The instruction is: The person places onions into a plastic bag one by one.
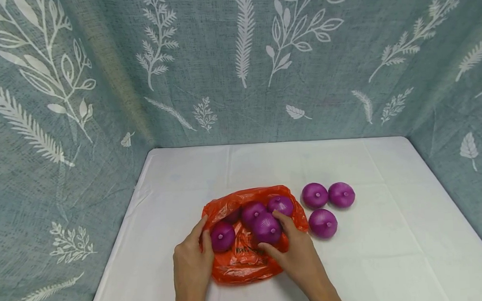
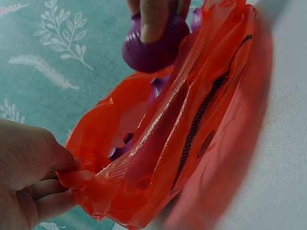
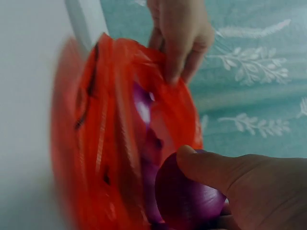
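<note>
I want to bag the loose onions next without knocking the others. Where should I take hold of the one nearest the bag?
Probably grip the nearest loose onion across its round sides, coming from above. Its stem nub points up and it sits flat on the white table, apart from the two onions behind it, so its flanks look free. The orange bag lies close on its left.

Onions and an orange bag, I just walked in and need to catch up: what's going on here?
A person works at a white table. The left hand pinches the rim of an orange plastic bag, holding it open. The right hand grips a purple onion at the bag's mouth, beside several others there. Three more onions lie on the table to the bag's right.
</note>
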`<state>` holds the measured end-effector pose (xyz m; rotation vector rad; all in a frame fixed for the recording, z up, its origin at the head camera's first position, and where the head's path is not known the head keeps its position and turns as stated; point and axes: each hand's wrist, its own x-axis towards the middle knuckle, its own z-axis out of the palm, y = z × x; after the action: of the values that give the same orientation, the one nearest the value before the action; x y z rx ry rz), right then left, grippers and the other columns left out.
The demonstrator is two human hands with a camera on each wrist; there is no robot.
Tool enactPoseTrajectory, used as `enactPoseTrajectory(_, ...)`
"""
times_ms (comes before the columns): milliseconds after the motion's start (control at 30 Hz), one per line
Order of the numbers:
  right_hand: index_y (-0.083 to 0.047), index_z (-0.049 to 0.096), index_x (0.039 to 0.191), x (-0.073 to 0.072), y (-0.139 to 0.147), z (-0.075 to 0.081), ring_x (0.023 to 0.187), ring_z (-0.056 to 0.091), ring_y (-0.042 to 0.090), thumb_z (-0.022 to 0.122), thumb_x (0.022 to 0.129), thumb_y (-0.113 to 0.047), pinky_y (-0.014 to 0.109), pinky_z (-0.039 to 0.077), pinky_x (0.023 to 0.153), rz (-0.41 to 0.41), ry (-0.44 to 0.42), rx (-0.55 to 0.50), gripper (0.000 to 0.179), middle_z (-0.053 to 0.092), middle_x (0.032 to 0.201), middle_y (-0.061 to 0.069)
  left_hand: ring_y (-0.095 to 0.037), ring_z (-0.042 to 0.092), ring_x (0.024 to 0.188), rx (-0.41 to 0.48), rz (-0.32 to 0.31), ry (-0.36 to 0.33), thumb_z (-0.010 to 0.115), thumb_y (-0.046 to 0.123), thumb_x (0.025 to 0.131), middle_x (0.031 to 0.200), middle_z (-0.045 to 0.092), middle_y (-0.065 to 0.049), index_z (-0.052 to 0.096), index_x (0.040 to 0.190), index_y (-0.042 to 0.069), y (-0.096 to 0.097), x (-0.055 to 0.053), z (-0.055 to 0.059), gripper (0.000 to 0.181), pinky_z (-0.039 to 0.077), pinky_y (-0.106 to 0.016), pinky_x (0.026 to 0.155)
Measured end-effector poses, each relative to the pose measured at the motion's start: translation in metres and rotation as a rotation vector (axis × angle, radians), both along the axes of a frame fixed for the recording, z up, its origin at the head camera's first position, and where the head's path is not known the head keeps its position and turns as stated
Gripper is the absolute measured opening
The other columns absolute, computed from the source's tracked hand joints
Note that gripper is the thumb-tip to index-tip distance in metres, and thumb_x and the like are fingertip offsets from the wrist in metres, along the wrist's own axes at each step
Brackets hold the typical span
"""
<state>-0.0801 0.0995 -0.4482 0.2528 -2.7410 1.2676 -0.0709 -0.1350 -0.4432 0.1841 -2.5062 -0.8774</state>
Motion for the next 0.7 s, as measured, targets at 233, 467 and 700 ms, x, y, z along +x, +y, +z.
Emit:
enactPoseTrajectory(233, -0.02, 0.047, 0.142, 0.0, -0.013, -0.01, 0.102, 0.069, 0.021, 0.081, 0.077, -0.046, 0.04, 0.056, 0.087, 0.05, -0.052, 0.078, 0.078, 0.072, 0.11, 0.009, -0.031, 0.071, 0.092, 0.003, 0.005, 0.0, 0.066, 0.009, 0.092, 0.112, 0.07, -0.019, 0.067, 0.126, 0.006, -0.001, 0.001, 0.001, 0.034, 0.059, -0.042, 0.072)
enactPoseTrajectory(467, -0.015, 0.047, 0.141, -0.002, -0.021, -0.017, 0.104, 0.069, 0.023, 0.081, 0.078, -0.043, 0.041, 0.056, 0.088, 0.066, -0.052, 0.112, 0.077, 0.071, 0.113, 0.012, -0.031, 0.071, 0.093, 0.005, 0.004, 0.006, 0.067, 0.008, 0.092, 0.112, 0.069, -0.019, 0.067, 0.125, 0.005, -0.001, 0.001, 0.0, 0.034, 0.059, -0.043, 0.072)
enactPoseTrajectory(700, -0.014, 0.046, 0.142, -0.003, -0.026, -0.017, 0.1, 0.07, 0.026, 0.081, 0.079, -0.042, 0.042, 0.057, 0.085, 0.056, -0.058, 0.132, 0.077, 0.072, 0.108, 0.015, -0.03, 0.071, 0.092, 0.002, -0.001, 0.015, 0.067, 0.007, 0.091, 0.111, 0.07, -0.019, 0.067, 0.125, 0.006, 0.0, 0.001, -0.001, 0.034, 0.059, -0.043, 0.072)
